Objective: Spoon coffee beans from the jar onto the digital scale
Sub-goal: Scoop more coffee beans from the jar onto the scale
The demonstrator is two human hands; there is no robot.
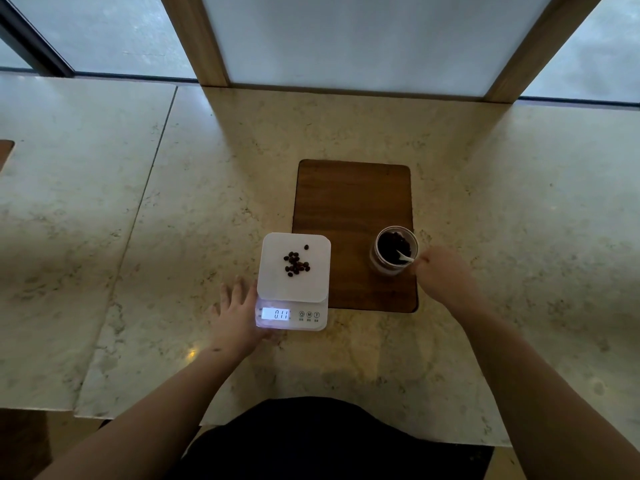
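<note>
Digital scale (293, 268) on pale stone surface (138, 202), centre, its far right edge overlapping wooden board (353, 199). Small heap of coffee beans (296, 264) mid-platform, one stray bean toward far right corner. Display lit, reading looks like 011.

Left hand (239, 310) open, fingers spread flat on surface, touching scale's near left side. Likely bracing so the scale stays put while beans land.

Jar (394, 251) upright, lid off, on board's right part, just right of scale. Short carry from jar to platform, probably the reason for the close pairing. Beans dark inside, well below rim.

Right hand (441, 271) just right of jar, closed in a pinch on handle of white spoon (405, 257). Bowl end dipped inside jar, angled in over near right rim. Whether bowl is loaded: cannot tell.

Judged step: digging another scoop. Heap on scale lies well left of spoon hand, across jar and board edge.
</note>
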